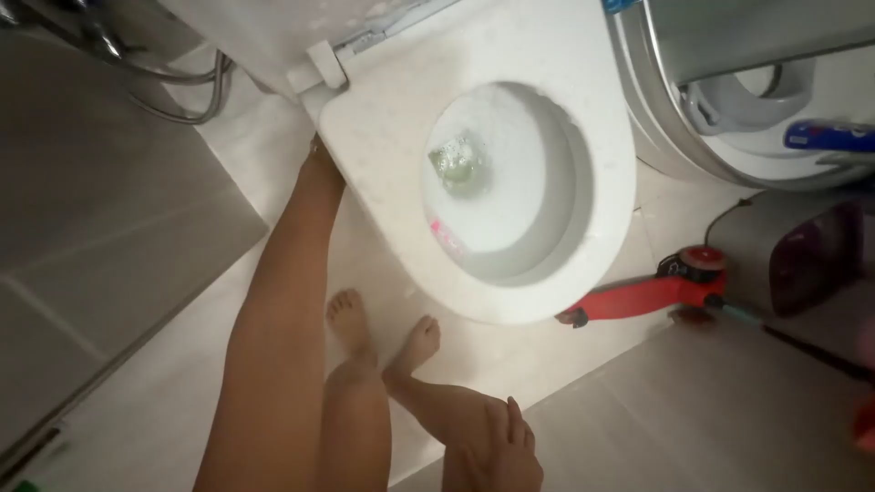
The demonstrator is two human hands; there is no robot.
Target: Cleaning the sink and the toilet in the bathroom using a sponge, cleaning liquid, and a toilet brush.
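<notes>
My right hand [497, 446] rests flat on my right knee at the bottom of the view, its fingers [516, 421] spread loosely and closed on nothing, only touching skin. My two bare feet [351, 321] stand side by side on the pale tiled floor [164, 401], just in front of the toilet. My left arm stretches straight down and forward past my left leg, and my left hand [316, 150] disappears under the edge of the white toilet seat [383, 137] near its hinge, so I cannot tell how far those fingers are open or whether they grip anything. The seat hides them completely. The toilet bowl [510, 182] lies open beyond my feet, with soapy water and a greenish patch at its bottom. A red scooter [652, 293] lies on the floor just to the right of the bowl. Further right stands a dark purple bin [816, 255]. Beyond that, a round white tub [674, 137] holds a grey child's seat [747, 96] and a blue bottle [829, 135]. At the far left, a metal hose [196, 91] loops beside the grey wall.
</notes>
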